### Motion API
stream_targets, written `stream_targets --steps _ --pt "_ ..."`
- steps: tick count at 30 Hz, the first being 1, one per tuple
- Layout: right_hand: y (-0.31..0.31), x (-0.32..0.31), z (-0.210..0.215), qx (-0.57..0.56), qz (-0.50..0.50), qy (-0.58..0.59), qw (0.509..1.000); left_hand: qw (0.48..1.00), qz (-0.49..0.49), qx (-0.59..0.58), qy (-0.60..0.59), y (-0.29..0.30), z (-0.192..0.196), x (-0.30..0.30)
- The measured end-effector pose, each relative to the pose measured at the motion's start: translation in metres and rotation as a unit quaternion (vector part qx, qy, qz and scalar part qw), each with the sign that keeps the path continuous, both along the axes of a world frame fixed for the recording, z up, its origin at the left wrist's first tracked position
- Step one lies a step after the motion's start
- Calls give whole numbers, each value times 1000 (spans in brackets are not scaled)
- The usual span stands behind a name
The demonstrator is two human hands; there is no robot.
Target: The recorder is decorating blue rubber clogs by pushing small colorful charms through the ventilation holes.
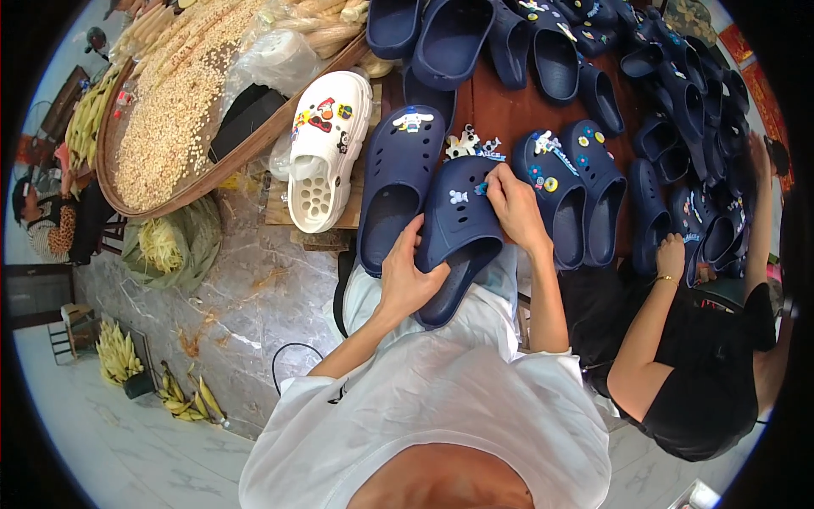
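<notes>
A navy foam clog (449, 222) is tilted in front of me, its heel toward my body. My left hand (408, 276) grips its side near the opening, thumb across the edge. With its fingers closed, my right hand (514, 206) pinches at a small blue shoe charm (481, 188) on the upper. A white character charm (458, 197) sits left of those fingers. Just past the toe lie more loose-looking charms (465, 144). Left of the held clog is another navy clog (399, 157) bearing a white charm. A decorated navy pair (549, 180) stands to the right.
A white clog (356, 123) with charms stands left, beside a woven tray (157, 200) of corn kernels. Many navy clogs (454, 38) cover the brown table (509, 110). At right, a co-worker in black (699, 399) reaches among clogs. A green sack (188, 273) sits on the floor.
</notes>
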State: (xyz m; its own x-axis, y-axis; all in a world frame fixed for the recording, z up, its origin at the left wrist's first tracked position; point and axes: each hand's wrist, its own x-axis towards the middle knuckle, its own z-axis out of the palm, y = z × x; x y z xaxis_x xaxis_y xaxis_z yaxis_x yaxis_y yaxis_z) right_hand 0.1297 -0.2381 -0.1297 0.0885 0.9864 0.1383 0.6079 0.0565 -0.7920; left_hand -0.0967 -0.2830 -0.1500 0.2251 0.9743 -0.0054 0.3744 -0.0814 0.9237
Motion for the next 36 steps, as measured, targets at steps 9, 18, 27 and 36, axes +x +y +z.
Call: stream_targets --steps 9,18,27,36 --pt "61 23 -41 31 -154 -135 978 999 -20 -19 27 3 15 -8" --pt "21 -15 19 17 -116 -29 993 998 -22 -14 52 6 23 -13" --pt "-13 -30 34 -85 -15 -37 996 992 -46 68 91 3 24 -11" --pt "-18 -42 26 43 12 -149 988 993 -47 55 97 3 24 -14"
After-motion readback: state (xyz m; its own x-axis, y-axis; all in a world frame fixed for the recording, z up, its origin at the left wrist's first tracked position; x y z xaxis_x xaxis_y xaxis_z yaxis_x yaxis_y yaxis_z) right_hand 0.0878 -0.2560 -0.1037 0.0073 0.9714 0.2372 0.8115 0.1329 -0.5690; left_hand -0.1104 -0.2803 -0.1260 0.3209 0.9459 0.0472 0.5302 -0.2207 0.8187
